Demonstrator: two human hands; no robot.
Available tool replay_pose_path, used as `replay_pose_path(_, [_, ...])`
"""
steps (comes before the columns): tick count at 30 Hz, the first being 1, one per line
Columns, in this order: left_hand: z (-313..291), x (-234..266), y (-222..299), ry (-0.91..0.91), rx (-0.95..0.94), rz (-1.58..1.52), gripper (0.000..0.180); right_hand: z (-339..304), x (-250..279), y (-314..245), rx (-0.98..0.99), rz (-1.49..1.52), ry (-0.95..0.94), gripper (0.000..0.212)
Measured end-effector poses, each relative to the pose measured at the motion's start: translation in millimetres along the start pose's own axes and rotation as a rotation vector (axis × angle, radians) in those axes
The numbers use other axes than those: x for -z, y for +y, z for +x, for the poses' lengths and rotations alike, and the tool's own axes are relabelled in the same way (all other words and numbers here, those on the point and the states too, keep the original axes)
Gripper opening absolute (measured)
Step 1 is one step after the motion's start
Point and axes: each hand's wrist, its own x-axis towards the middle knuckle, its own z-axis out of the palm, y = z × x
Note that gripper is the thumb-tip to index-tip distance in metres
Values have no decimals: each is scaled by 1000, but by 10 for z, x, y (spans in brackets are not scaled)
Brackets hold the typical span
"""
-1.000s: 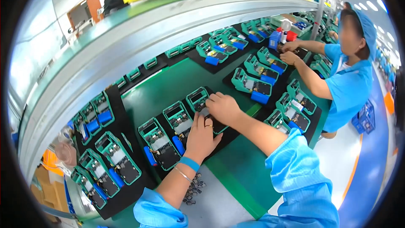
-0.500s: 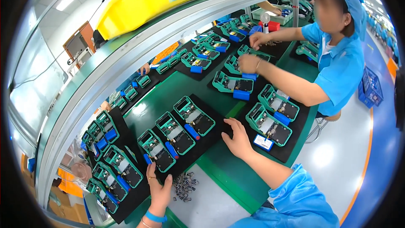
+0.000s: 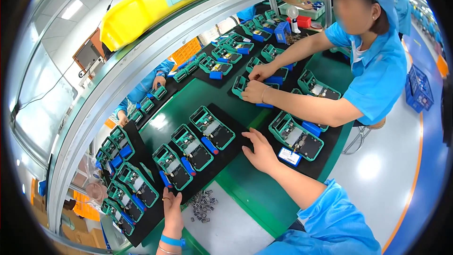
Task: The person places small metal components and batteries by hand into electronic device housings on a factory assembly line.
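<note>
Head view. Left hand [image 3: 173,212]: empty grip, narrow gap between thumb and finger. Right hand [image 3: 261,153]: empty grip, thumb spread wide from fingers. Black mat [image 3: 232,153]: one, on the green table [image 3: 175,107], bearing three green casings [image 3: 192,147]; 1 o'clock of left grip, 9 o'clock of right. Both hands at its edges; from here I cannot tell contact.
</note>
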Motion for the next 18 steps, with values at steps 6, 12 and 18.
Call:
replay_pose_path(6, [32,-55,15,-14,-35,-1,81,11,-41,39,67,-55,17,47])
replay_pose_path(12, [48,-80,-45,-30,-83,-25,79,-60,15,1,40,-34,0,47])
replay_pose_path(18, [167,35,-160,-6,-93,-82,80,-554,285,-250,54,-238,-208,51])
